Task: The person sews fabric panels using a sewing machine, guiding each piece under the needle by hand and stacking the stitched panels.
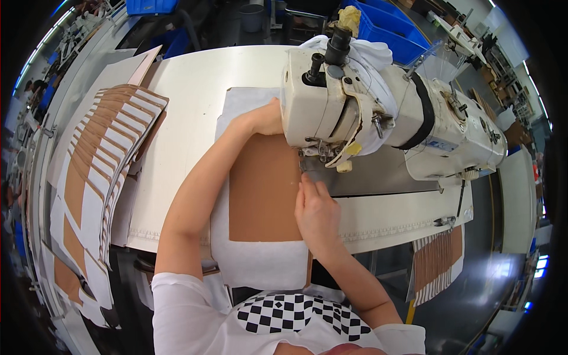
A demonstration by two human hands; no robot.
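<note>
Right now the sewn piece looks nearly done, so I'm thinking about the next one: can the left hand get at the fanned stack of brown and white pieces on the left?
Probably yes: the left hand has open tabletop between it and the fanned stack.

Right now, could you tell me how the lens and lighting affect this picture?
Head view: fisheye bends the table edges toward a black rim; lighting is bright and even, with mild glare on the sewing machine; both hands and the brown panel look sharp.
</note>
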